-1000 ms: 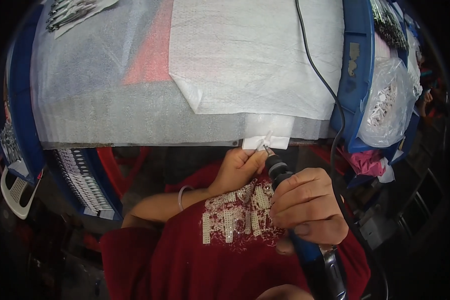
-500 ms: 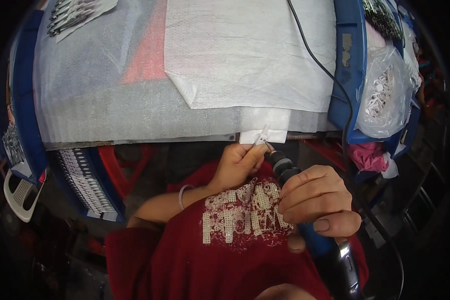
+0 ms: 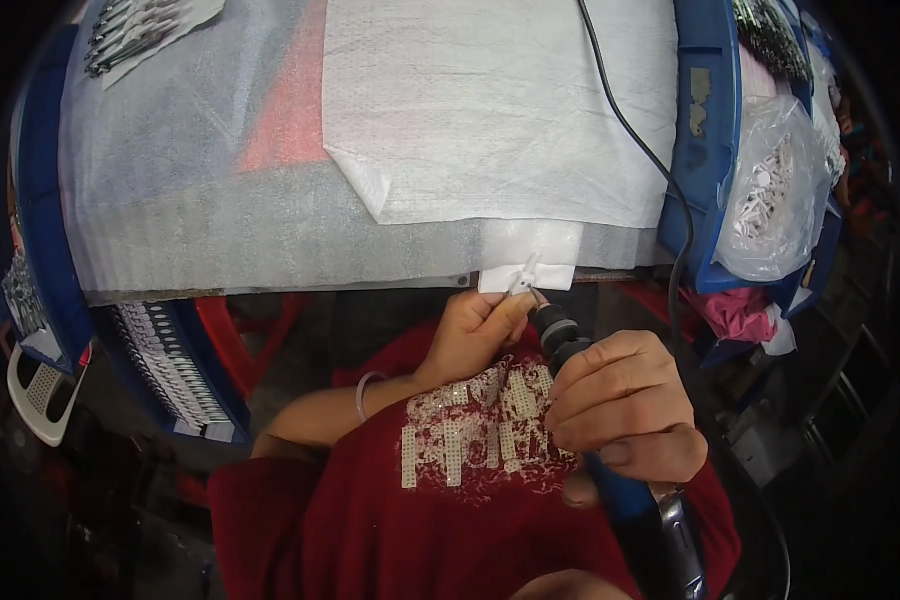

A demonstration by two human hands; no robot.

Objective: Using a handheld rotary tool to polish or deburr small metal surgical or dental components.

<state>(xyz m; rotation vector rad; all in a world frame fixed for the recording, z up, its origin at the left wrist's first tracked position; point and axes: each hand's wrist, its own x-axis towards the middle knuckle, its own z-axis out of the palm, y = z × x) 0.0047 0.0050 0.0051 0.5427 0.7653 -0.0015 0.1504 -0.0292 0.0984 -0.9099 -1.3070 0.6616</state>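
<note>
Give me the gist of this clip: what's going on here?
A person in a dark red shirt is working at the near edge of a covered table. The left hand pinches a small white piece over a white pad. The right hand grips a blue-and-black handheld tool, its tip pointed at the piece; whether they touch is too small to tell. Off to the right, a clear plastic bag holds many small white parts.
</note>
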